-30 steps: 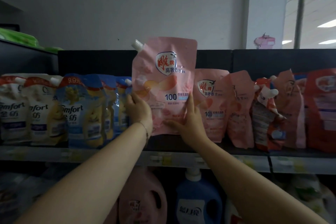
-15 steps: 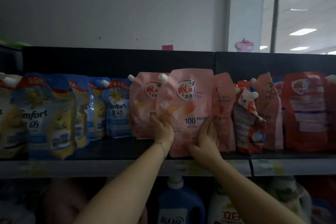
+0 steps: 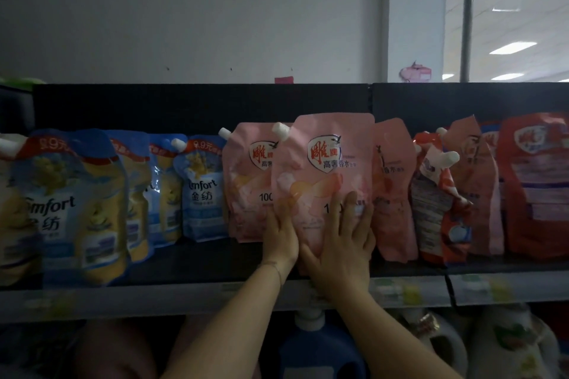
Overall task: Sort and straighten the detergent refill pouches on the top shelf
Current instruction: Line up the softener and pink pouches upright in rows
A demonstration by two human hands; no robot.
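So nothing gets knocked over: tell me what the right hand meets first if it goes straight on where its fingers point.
The right hand lies flat on the front pink pouch, fingers pointing up. Going on, it would likely slide up that pouch's face; depth behind it is unclear.

Front pouch on top shelf, before 2nd pouch; Comfort pouches left; jugs below.
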